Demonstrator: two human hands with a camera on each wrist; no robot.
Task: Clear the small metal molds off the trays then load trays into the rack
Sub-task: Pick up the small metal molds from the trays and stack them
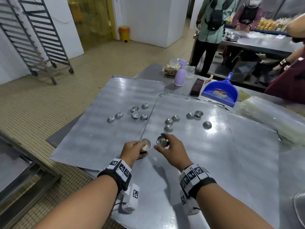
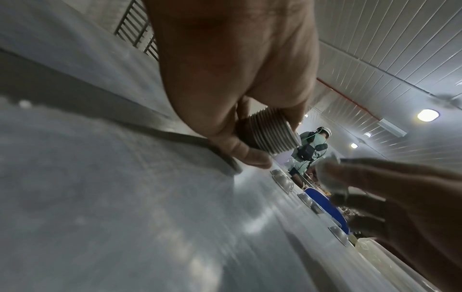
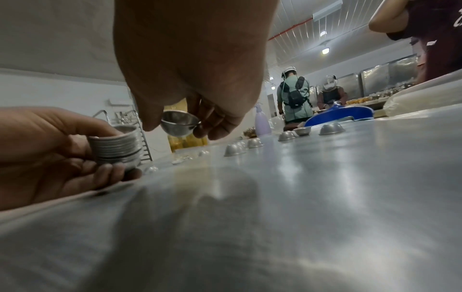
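My left hand (image 1: 134, 149) grips a nested stack of small metal molds (image 1: 145, 144), seen side-on in the left wrist view as a ribbed stack of molds (image 2: 271, 134) and in the right wrist view as the same stack (image 3: 116, 147). My right hand (image 1: 170, 146) pinches a single mold (image 1: 161, 140) just right of the stack, its single mold (image 3: 180, 124) held above the tray. Several loose molds lie on the left tray (image 1: 99, 129) around a mold (image 1: 136, 115), and on the right tray (image 1: 198, 146) around a mold (image 1: 169, 121).
A wheeled tray rack (image 1: 38, 38) stands far left on the tiled floor. Behind the trays are a lilac spray bottle (image 1: 180, 75), a brush (image 1: 196, 86), a blue dustpan (image 1: 221, 91) and a plastic-wrapped bundle (image 1: 270, 116). People (image 1: 211, 30) stand at the back table.
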